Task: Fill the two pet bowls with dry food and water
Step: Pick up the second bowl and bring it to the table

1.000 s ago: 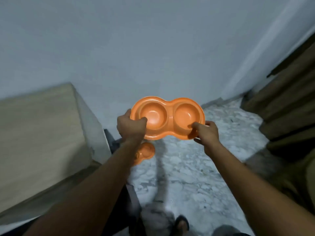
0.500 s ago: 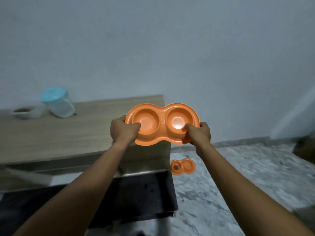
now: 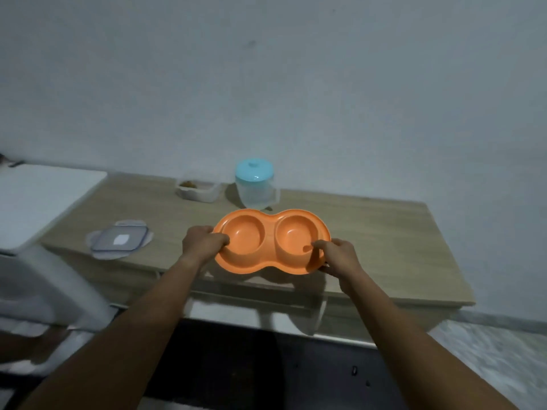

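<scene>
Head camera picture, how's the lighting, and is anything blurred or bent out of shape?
Head view: dim, flat, bluish light with no glare. Head view: the orange double bowl, gripped by the left hand and right hand, looks fairly sharp, while the white unit at the left edge is smeared. Head view: the wooden table has slanted, splayed edges, likely wide-angle distortion.

Single head-worn camera looks forward and down, close over the wooden tabletop [image 3: 384, 238] by the wall.
</scene>
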Action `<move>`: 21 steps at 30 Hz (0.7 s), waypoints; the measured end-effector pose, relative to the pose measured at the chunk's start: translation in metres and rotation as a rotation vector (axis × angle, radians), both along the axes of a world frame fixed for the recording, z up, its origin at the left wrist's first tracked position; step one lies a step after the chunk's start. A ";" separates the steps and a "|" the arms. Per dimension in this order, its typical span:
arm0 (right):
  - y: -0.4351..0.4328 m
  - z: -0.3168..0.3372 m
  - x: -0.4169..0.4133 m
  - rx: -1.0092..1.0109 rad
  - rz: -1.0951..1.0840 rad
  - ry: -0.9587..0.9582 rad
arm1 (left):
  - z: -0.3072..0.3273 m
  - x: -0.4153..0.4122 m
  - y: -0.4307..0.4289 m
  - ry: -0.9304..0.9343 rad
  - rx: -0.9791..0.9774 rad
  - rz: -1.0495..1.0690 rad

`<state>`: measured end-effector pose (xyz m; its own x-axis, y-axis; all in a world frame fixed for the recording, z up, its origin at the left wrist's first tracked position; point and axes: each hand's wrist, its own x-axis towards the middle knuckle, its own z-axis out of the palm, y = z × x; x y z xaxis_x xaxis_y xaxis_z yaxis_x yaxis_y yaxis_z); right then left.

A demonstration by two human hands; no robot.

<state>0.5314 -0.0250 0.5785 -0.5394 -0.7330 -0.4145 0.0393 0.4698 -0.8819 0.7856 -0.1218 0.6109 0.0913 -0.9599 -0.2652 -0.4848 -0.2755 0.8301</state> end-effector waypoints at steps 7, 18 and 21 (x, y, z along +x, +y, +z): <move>-0.095 -0.045 0.088 0.118 -0.114 0.050 | -0.040 0.085 -0.106 -0.002 0.110 -0.060; -0.126 -0.068 0.111 0.185 -0.199 0.144 | -0.083 0.099 -0.143 0.033 0.169 -0.071; -0.129 -0.069 0.113 0.181 -0.183 0.174 | -0.082 0.101 -0.143 0.016 0.163 -0.087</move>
